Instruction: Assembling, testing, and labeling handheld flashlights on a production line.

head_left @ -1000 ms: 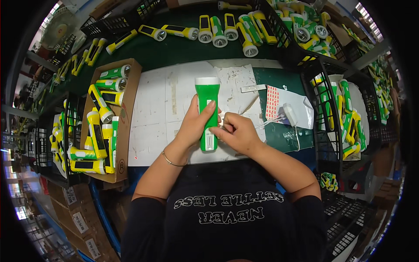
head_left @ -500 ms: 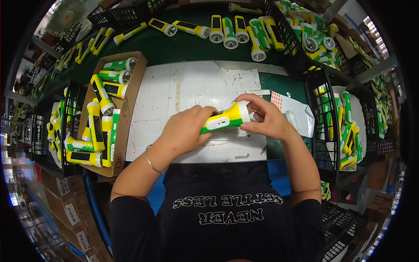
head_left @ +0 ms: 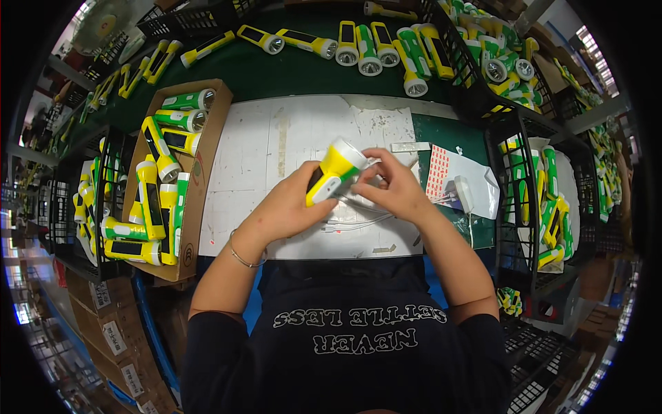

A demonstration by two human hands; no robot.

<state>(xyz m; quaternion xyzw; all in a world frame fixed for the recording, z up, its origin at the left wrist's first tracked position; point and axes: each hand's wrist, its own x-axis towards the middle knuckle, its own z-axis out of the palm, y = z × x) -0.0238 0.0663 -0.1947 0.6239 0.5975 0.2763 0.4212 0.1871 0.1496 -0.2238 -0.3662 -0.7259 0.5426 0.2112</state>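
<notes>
A yellow and green flashlight (head_left: 336,170) with a white head rim is gripped in my left hand (head_left: 284,208), fingers wrapped round its body. It tilts with its head up and to the right, and a white side panel shows. Close beside the head, my right hand (head_left: 396,188) has thumb and fingers curled together in a pinch; whatever they hold, if anything, cannot be made out. White cables (head_left: 358,223) lie on the white work surface (head_left: 248,152) under the hands. To the right, a white adapter (head_left: 464,194) rests near a sheet with red stickers (head_left: 438,171).
A cardboard box (head_left: 219,110) of flashlights stands at the left, beside a black crate (head_left: 114,200). Black crates (head_left: 525,127) with more flashlights stand at the right. Several flashlights (head_left: 369,52) lie in a row on the green table (head_left: 289,76) beyond.
The flashlight has swung its head upward and moved left with my left hand. My right hand has shifted left and drawn its fingers closer together, uncovering the white adapter.
</notes>
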